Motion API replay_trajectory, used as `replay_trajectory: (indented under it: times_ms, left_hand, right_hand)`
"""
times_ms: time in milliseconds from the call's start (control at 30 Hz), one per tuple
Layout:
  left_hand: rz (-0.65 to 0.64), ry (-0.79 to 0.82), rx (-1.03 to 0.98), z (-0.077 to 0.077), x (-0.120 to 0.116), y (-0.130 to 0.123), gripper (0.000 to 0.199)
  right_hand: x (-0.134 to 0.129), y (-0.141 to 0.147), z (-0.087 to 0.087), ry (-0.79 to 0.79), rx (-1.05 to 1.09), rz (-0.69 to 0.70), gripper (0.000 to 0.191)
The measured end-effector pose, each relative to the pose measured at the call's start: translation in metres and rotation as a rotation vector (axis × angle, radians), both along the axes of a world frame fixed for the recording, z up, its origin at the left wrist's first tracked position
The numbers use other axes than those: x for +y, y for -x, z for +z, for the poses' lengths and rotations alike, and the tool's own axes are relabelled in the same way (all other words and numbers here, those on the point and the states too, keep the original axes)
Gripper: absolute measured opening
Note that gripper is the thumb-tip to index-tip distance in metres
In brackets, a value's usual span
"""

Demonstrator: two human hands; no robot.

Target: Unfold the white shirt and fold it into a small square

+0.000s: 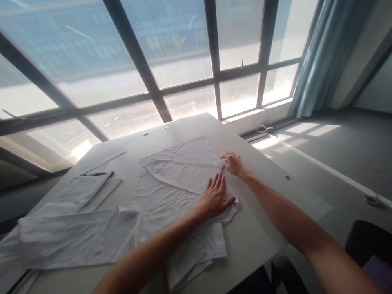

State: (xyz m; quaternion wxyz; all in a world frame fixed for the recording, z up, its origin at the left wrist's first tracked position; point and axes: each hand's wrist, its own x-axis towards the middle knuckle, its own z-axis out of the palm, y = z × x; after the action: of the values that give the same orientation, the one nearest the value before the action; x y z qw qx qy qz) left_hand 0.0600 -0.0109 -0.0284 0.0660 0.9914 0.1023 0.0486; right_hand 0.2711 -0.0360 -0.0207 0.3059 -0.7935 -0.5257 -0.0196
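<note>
A wrinkled white garment (171, 175) lies spread on the white table (254, 228), with one part folded across its upper side. My left hand (213, 197) rests flat on the cloth near its right edge, fingers spread. Just beyond it, my right hand (233, 162) has its fingers curled at the garment's right corner and pinches a bit of the fabric there. More white cloth (76, 237) stretches over the left side of the table, partly overlapping the garment's lower left.
Large windows (183, 41) stand behind the table, with a blue curtain (318, 57) at the right. A dark chair (367, 241) is at the lower right. Folded white fabric (82, 192) lies at the table's left. A cable (263, 130) lies beyond the table's right edge.
</note>
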Motion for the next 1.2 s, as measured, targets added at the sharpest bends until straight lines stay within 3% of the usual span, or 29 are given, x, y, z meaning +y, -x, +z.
replay_trajectory:
  times_ms: [67, 133, 267, 367, 467, 600, 667, 733, 833, 933, 1000, 1200]
  left_hand:
    - [0.056, -0.010, -0.030, -0.003, 0.001, 0.000, 0.094]
    - [0.071, -0.019, -0.031, -0.007, 0.003, 0.000, 0.079]
    - [0.015, -0.013, 0.005, -0.012, 0.010, 0.000, 0.066]
    - [0.028, 0.008, 0.001, -0.011, 0.013, 0.000, 0.063]
    - [0.071, 0.015, -0.031, -0.008, 0.013, -0.002, 0.061]
    - [0.073, 0.016, -0.043, -0.006, 0.012, -0.002, 0.061]
    - [0.056, 0.003, -0.039, -0.007, 0.013, -0.002, 0.064]
    - [0.033, -0.012, -0.040, -0.009, 0.014, -0.002, 0.066]
    - [0.012, -0.028, -0.066, -0.011, 0.015, -0.002, 0.068]
    - [0.016, -0.038, -0.094, -0.013, 0.015, -0.003, 0.071]
    - [0.022, -0.050, -0.101, -0.014, 0.014, -0.003, 0.072]
    - [0.025, -0.068, -0.066, -0.015, 0.014, -0.001, 0.074]
  right_hand:
    - [-0.011, 0.026, 0.007, -0.097, 0.003, -0.013, 0.039]
    - [-0.025, 0.058, 0.008, -0.154, 0.023, 0.071, 0.044]
    - [-0.064, 0.107, -0.007, 0.013, 0.051, 0.287, 0.061]
    - [-0.098, 0.116, -0.024, 0.191, 0.035, 0.267, 0.076]
    - [-0.133, 0.113, -0.039, 0.257, -0.019, 0.202, 0.081]
    - [-0.158, 0.098, -0.041, 0.309, 0.002, 0.121, 0.078]
    - [-0.147, 0.085, -0.029, 0.319, 0.051, 0.050, 0.073]
    - [-0.119, 0.072, -0.012, 0.260, 0.082, -0.023, 0.069]
    - [-0.061, 0.063, 0.004, 0.171, 0.080, 0.043, 0.063]
    - [-0.017, 0.060, 0.000, 0.219, 0.009, 0.256, 0.058]
    - [-0.003, 0.053, -0.008, 0.273, -0.055, 0.341, 0.056]
    - [0.002, 0.005, -0.019, 0.413, -0.139, 0.165, 0.061]
